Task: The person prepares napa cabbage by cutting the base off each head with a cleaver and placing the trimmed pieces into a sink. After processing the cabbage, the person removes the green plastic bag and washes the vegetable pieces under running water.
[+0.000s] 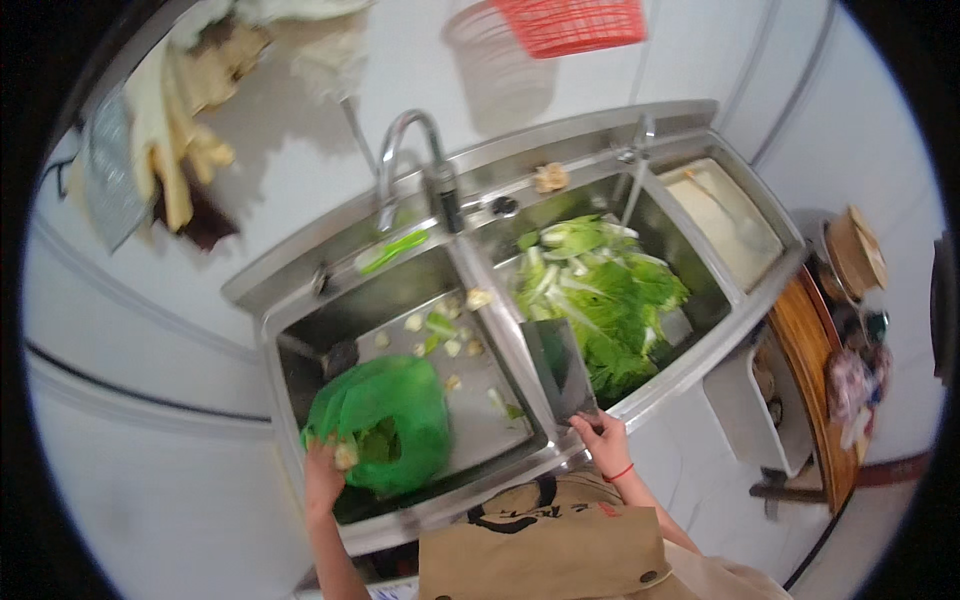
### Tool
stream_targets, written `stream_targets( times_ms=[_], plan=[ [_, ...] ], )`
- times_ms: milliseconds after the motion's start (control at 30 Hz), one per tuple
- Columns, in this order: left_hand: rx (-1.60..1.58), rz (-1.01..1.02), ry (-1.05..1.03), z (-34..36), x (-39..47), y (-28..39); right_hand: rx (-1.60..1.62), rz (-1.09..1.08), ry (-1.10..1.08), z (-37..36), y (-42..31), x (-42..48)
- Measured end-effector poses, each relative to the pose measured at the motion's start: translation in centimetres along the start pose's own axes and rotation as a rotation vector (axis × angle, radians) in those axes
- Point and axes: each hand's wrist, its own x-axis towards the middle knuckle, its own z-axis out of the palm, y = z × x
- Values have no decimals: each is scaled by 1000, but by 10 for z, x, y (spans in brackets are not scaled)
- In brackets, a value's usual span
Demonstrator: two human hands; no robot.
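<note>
My right hand [604, 442] grips a wide rectangular cleaver [559, 367] at its near end; the handle is mostly hidden in the fingers. The blade lies over the steel divider between two sink basins. My left hand [324, 472] is at the near left side of a green plastic bag [405, 405] in the left basin. By its thumb is a pale vegetable stub [346, 456]; blur hides whether the fingers grip this or the bag. Dark green leaf shows through the bag's opening. Leafy cabbage [600, 292] fills much of the right basin, under running water [634, 191].
Cut stubs [413, 322] and leaf scraps litter the left basin's floor [480, 397]. A tall faucet [412, 127] rises behind the divider. A green-handled brush [394, 251] rests on the back ledge. Right of the sink are a wooden board [806, 337] and a white bin [750, 412].
</note>
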Motion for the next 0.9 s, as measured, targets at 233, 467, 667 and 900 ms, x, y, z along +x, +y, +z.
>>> stream_targets(
  times_ms=[233,467,667,900],
  plan=[
    [-954,-253,463,-142,-52,0,-62,20,-97,0,17,14],
    [-1840,-88,673,-125,-27,11,82,89,-218,10,10,7],
    [-2040,132,872,-65,3,33,57,64,-177,8,6,-5],
    [-2098,-210,446,11,32,69,-136,-175,-4,1,1,-15]
  ],
)
